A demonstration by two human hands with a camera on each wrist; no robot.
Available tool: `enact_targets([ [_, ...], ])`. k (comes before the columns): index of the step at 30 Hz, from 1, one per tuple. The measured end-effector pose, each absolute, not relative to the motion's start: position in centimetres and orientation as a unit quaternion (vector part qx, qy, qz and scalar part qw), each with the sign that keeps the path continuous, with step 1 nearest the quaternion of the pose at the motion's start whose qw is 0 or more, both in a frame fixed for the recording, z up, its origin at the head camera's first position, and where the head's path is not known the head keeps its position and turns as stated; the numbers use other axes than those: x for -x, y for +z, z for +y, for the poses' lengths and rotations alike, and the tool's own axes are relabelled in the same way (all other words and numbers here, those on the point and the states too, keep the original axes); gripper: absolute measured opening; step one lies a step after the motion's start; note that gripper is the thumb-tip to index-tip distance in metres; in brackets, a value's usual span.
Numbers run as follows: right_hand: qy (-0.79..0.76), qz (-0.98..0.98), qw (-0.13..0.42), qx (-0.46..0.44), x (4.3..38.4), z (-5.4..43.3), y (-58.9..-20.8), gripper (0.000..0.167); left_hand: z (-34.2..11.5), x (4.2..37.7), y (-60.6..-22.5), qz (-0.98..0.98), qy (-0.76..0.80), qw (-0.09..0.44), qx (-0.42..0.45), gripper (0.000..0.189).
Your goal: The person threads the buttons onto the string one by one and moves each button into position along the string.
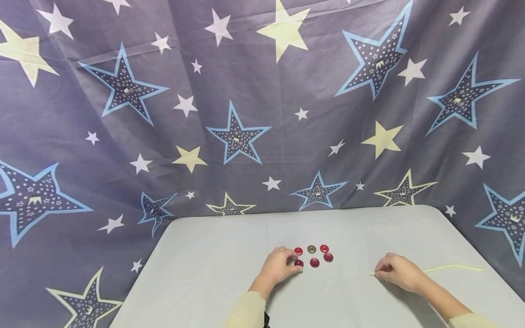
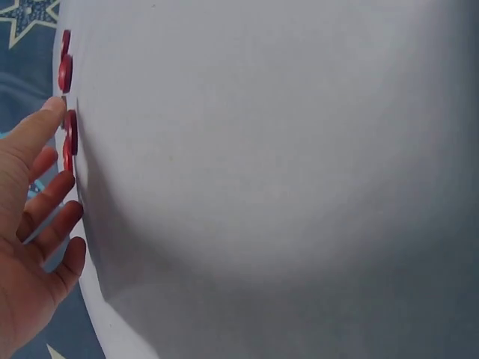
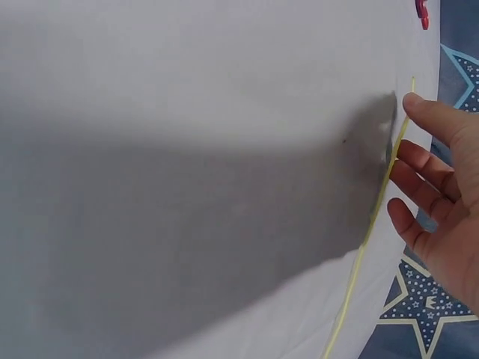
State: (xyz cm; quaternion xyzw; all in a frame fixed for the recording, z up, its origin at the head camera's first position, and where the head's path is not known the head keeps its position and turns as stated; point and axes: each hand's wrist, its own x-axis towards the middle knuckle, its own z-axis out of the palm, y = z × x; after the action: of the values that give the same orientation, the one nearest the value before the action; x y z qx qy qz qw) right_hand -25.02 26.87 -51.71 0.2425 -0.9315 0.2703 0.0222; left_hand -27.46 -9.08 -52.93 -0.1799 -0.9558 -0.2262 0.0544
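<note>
Several small round button-like discs lie in two rows on the white table [image 1: 197, 255]. The upper row has a red disc [image 1: 298, 250], a brown disc [image 1: 311, 249] and another red disc [image 1: 324, 248]; below are dark red discs [image 1: 314, 263]. My left hand [image 1: 276, 268] is at the left end of the rows, thumb and fingers apart around the lower left red disc [image 1: 299, 263]. Whether they touch it is unclear. Farther right, my right hand [image 1: 399, 272] pinches a thin yellow cord [image 1: 453, 266] near its end, with a short tip sticking out past the fingers.
The cord's long end trails right across the table, seen also in the right wrist view as a yellow line [image 3: 348, 299]. A dark star-patterned cloth [image 1: 262, 91] hangs behind the table. Something black [image 1: 266, 319] shows at the left cuff.
</note>
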Motion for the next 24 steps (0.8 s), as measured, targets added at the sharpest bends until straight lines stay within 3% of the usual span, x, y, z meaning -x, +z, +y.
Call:
enact_targets([
  [7,0.29,-0.921,0.056,-0.252,25.7,26.0,-51.2,0.007,-8.6,27.7,-53.3,-0.963,-0.206,0.054,0.168,0.033],
  [24,0.306,-0.909,0.068,-0.275,26.4,24.1,-50.1,0.006,-8.3,27.6,-53.1,-0.965,-0.203,0.042,0.158,0.031],
])
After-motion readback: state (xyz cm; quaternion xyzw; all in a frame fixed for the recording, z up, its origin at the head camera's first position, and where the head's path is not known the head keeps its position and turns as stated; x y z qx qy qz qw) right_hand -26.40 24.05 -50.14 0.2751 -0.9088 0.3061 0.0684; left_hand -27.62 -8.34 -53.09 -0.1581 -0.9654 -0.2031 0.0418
